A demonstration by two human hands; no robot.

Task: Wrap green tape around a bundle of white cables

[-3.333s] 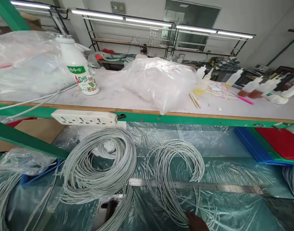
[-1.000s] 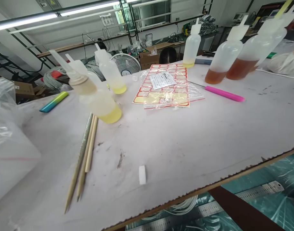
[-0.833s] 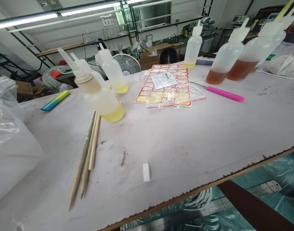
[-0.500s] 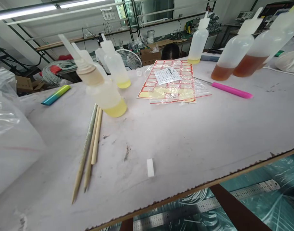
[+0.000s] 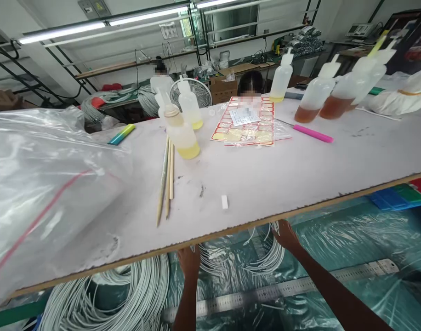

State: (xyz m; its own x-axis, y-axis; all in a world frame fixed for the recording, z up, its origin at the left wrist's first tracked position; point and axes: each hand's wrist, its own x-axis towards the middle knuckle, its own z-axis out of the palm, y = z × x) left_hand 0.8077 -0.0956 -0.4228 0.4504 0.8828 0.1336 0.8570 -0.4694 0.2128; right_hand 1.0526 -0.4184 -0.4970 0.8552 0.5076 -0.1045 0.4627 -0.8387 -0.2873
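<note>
Below the front edge of the raised shelf, my right hand (image 5: 285, 235) is closed on the end of a curved bundle of thin white cables (image 5: 270, 257). To its left, my left hand (image 5: 190, 261) is closed at another bundle of white cables (image 5: 212, 263), its fingers partly hidden by the shelf edge. Both bundles lie over a green bench covered in clear plastic. A long steel ruler (image 5: 252, 296) lies across the bench under my forearms. Left of my left hand sits a large coil of white cable (image 5: 151, 289).
The shelf (image 5: 265, 177) overhangs the bench. On it stand several squeeze bottles (image 5: 188, 149), wooden sticks (image 5: 171, 170), a small white block (image 5: 224, 202), a pink-handled tool (image 5: 314, 134), label sheets (image 5: 219, 131) and a large plastic bag (image 5: 59, 184). A person (image 5: 251, 82) is behind the shelf.
The view has pulled back and dropped, so more of the bench shows. Both hands and the large cable coil have come into sight; before, only the forearms showed.
</note>
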